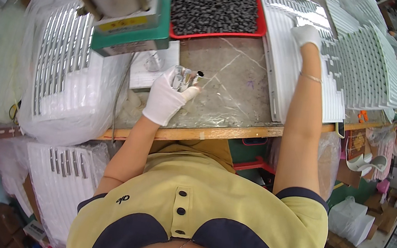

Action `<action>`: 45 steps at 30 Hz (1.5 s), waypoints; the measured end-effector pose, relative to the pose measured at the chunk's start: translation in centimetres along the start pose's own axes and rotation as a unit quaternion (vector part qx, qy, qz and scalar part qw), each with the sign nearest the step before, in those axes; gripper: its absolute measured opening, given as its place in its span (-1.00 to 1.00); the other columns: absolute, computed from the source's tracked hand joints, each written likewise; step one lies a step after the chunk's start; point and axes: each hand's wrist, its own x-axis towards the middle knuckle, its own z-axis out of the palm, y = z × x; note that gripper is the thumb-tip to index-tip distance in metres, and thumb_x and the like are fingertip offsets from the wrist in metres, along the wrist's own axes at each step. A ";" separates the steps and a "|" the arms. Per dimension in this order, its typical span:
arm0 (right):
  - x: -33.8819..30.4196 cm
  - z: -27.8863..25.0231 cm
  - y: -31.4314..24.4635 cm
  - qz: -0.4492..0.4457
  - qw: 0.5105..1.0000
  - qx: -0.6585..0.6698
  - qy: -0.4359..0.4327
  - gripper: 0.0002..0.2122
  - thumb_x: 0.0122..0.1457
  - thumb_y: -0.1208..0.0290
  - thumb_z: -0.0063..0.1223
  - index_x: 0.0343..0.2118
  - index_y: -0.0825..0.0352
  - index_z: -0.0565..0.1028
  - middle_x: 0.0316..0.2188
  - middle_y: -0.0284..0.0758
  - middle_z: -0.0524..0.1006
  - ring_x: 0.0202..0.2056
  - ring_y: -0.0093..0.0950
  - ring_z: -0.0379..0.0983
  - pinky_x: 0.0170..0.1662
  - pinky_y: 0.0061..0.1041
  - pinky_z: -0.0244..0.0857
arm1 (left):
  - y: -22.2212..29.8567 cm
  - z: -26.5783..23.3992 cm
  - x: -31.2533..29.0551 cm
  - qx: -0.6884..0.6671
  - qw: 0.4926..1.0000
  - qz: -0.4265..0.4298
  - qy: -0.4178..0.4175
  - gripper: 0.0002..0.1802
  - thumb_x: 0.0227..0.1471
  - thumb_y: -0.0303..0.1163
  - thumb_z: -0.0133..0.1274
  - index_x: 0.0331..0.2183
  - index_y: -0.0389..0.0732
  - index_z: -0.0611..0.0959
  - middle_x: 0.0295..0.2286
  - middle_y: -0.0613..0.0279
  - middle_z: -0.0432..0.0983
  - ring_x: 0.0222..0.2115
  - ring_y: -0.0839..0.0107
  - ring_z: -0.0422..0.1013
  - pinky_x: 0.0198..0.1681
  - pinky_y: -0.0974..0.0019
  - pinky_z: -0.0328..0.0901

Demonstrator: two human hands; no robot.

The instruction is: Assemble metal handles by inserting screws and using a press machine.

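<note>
My left hand, in a white glove, is closed around several short shiny metal tubes. One tube end shows a black plug. This hand is just over the table, beside a white plate under a green-based press. My right hand, gloved too, reaches out to a white ridged tray on which rows of shiny tubes lie. Its fingers point down at the tray, and whether they grip a tube is hidden.
A red bin full of small black plugs stands at the table's far side. More ridged trays are at the right and, in clear plastic, at the left. The table's wooden front edge runs before me.
</note>
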 end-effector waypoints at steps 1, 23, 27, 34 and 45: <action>-2.1 -1.9 -1.3 -0.036 0.994 0.097 -0.034 -0.71 -0.05 0.22 0.07 -0.35 0.34 0.59 -0.30 -0.09 0.57 -0.18 -0.27 0.50 -0.11 -0.39 0.33 | 0.2 -0.2 -0.1 0.027 1.000 0.004 0.000 -0.76 -0.21 -0.48 0.24 -0.39 -0.28 0.57 -0.51 0.33 0.50 -0.52 0.63 0.33 -0.41 0.51 0.27; -26.3 2.3 -14.9 -0.286 0.789 0.512 -0.184 -0.77 -0.06 0.39 0.25 -0.35 0.36 0.52 -0.49 -0.29 0.57 -0.45 -0.60 0.48 -0.32 -0.60 0.35 | -1.5 -4.1 -0.5 -0.153 0.973 0.098 0.142 -0.12 -0.54 -0.60 0.44 -0.09 -0.34 0.34 -0.14 0.08 0.35 -0.21 0.36 0.38 -0.23 0.39 0.35; -24.4 2.9 -18.2 -0.317 0.845 0.411 -0.131 -0.72 -0.07 0.29 0.23 -0.34 0.36 0.51 -0.46 -0.18 0.56 -0.39 -0.30 0.53 -0.26 -0.45 0.38 | -2.1 -8.0 2.9 0.113 0.982 0.054 0.140 -0.40 -0.30 -0.37 0.32 -0.13 -0.26 0.50 -0.33 0.19 0.52 -0.21 0.36 0.45 -0.17 0.34 0.34; -24.0 2.6 -21.6 -0.355 0.880 0.260 -0.181 -0.61 -0.11 0.21 0.22 -0.22 0.31 0.51 -0.32 -0.10 0.55 -0.25 -0.17 0.48 -0.16 -0.32 0.35 | -0.9 -11.0 2.6 0.095 0.980 0.012 0.173 -0.75 -0.18 -0.41 0.16 -0.35 -0.25 0.59 -0.50 0.26 0.52 -0.48 0.51 0.39 -0.38 0.44 0.28; -27.9 2.0 -16.0 -0.260 0.726 0.589 -0.240 -0.48 -0.03 0.34 0.24 0.00 0.44 0.37 -0.23 -0.24 0.54 -0.30 -0.56 0.46 -0.23 -0.61 0.33 | 1.3 -10.2 -3.8 0.045 0.999 0.006 0.025 -0.73 -0.18 -0.41 0.21 -0.36 -0.27 0.56 -0.49 0.32 0.50 -0.49 0.60 0.37 -0.40 0.46 0.30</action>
